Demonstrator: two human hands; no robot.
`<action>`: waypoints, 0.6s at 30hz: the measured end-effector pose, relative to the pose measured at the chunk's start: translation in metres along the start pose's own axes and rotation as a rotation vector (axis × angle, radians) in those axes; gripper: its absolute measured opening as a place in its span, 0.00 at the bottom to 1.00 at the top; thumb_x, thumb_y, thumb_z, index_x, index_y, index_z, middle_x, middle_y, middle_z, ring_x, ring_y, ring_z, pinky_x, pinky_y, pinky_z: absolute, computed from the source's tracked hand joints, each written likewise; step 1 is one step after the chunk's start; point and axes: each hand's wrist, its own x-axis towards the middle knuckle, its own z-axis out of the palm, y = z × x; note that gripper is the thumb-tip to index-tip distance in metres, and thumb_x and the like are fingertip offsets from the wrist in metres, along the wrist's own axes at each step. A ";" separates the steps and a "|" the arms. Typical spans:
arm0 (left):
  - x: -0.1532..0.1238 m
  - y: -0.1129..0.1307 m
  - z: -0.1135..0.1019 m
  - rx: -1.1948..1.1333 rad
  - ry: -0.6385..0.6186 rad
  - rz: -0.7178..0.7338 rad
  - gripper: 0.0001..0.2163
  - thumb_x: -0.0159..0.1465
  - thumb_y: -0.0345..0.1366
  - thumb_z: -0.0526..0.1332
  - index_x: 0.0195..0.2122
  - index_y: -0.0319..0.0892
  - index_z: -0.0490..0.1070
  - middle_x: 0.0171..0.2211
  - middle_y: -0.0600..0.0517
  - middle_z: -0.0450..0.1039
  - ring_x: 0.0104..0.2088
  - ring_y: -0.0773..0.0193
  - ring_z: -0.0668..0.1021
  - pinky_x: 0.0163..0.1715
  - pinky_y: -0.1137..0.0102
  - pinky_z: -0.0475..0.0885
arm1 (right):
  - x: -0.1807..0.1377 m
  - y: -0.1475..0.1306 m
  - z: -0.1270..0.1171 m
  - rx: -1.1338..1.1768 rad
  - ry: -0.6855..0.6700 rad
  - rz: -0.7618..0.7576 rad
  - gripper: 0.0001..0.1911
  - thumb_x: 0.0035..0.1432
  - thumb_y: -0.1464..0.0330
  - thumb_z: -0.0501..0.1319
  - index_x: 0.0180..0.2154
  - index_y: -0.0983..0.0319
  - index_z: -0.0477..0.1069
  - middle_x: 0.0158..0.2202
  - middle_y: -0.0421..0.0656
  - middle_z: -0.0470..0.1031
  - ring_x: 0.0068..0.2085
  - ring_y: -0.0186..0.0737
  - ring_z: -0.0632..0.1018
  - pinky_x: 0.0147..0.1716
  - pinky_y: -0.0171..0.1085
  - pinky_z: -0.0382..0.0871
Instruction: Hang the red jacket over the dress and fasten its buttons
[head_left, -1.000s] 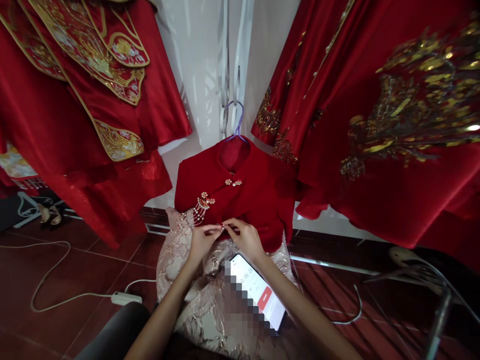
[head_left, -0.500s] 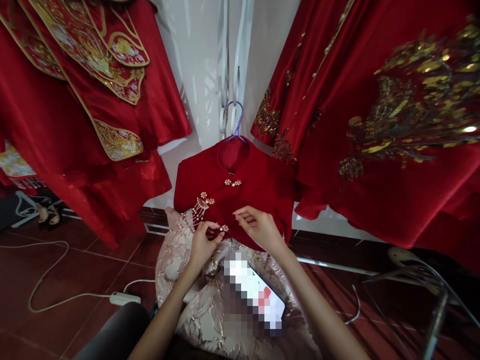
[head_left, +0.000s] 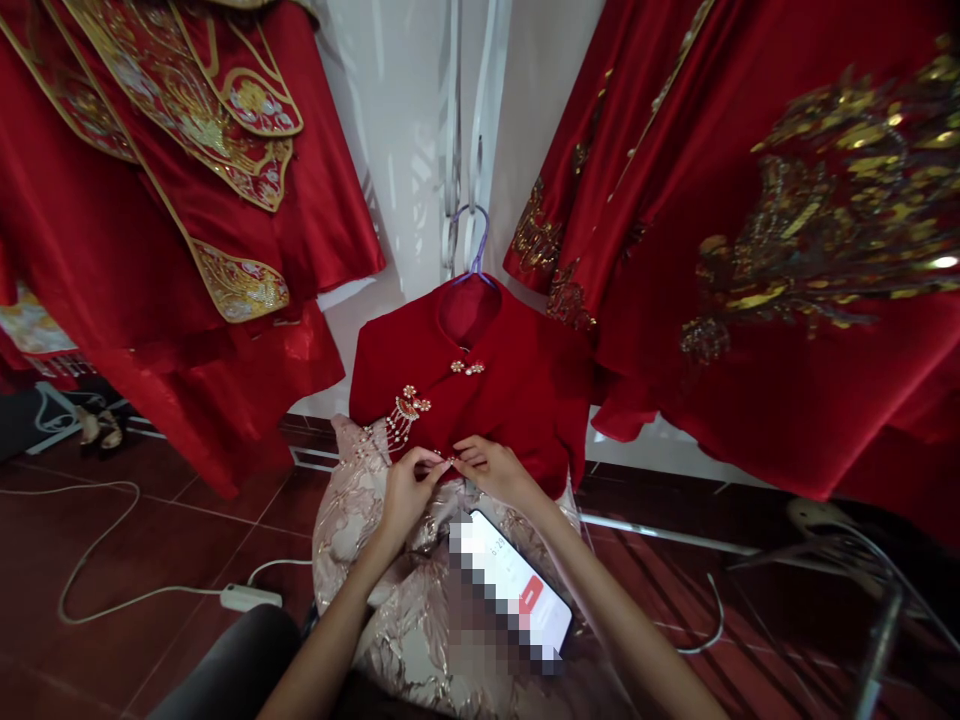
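A short red jacket hangs from a purple hanger, its lower part over pale patterned fabric. My left hand pinches the jacket's front near the hem, at a beaded flower clasp mostly hidden by fingers. My right hand has its fingertips closed at the same spot, touching or almost touching the left ones; what it pinches is too covered to make out. Higher up sit a beaded collar clasp and a flower ornament with bead tassels.
Red embroidered gowns hang at the left and right. A phone with a lit screen lies on the pale fabric below my hands. A white cable with an adapter crosses the tiled floor. Metal legs stand at right.
My right hand has come down and left to meet my left hand at the lower clasp, which the fingers now mostly cover. The left hand has stayed in place.
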 end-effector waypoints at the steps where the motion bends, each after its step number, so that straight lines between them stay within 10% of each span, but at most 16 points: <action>1: 0.000 0.000 0.000 -0.016 0.001 -0.007 0.09 0.57 0.41 0.61 0.32 0.41 0.72 0.31 0.51 0.75 0.33 0.65 0.77 0.36 0.69 0.72 | 0.000 0.000 0.000 0.009 -0.004 0.004 0.14 0.53 0.66 0.60 0.42 0.64 0.70 0.35 0.47 0.77 0.37 0.37 0.78 0.38 0.37 0.73; 18: -0.003 0.006 0.003 -0.051 0.030 -0.019 0.09 0.59 0.41 0.59 0.33 0.41 0.71 0.33 0.50 0.75 0.34 0.64 0.77 0.38 0.69 0.71 | -0.002 -0.003 -0.001 0.041 0.005 -0.026 0.10 0.52 0.69 0.60 0.39 0.63 0.71 0.34 0.45 0.78 0.36 0.37 0.78 0.39 0.38 0.73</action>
